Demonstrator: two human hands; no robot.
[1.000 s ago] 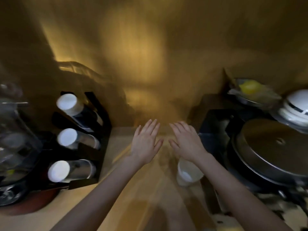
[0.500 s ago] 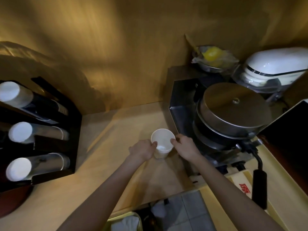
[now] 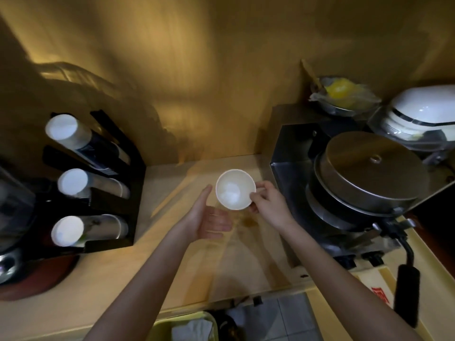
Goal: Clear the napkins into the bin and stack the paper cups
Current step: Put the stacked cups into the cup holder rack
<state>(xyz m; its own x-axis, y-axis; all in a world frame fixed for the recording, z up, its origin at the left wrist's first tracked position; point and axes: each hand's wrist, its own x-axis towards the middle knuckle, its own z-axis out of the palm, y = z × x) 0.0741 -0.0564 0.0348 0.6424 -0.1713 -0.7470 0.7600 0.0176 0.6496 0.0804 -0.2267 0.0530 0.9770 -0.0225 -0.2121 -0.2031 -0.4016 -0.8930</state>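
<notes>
Paper cup [image 3: 235, 189]: white, mouth facing the camera, held above the pale wooden counter [image 3: 157, 262] between the two hands; something pale lies inside it, too blurred to tell what.
Right hand [image 3: 267, 203]: clamped on the cup, thumb and fingertips pinching its right rim and side.
Left hand [image 3: 209, 217]: open, palm up with fingers spread, just below and left of the cup; whether the thumb tip touches it cannot be told.
Cup rack [image 3: 115, 183]: black, at the counter's left, holding three sideways stacks of white cups [image 3: 71, 183], bases toward the camera.
Bin [image 3: 183, 327]: yellowish rim at the bottom edge, below the counter's front; white crumpled napkins [image 3: 194, 329] lie inside.
Appliance [image 3: 364, 178]: round metal-lidded machine to the right of the cup, black handle [image 3: 406, 294] pointing forward.
Bowl [image 3: 342, 97]: behind the machine, holding something yellow under plastic wrap.
White dome [image 3: 423, 112]: far right, with a dark stripe.
Writing: a red printed mark [image 3: 380, 292] on a cream card beside the handle, cut off and not readable; no brand legible anywhere.
</notes>
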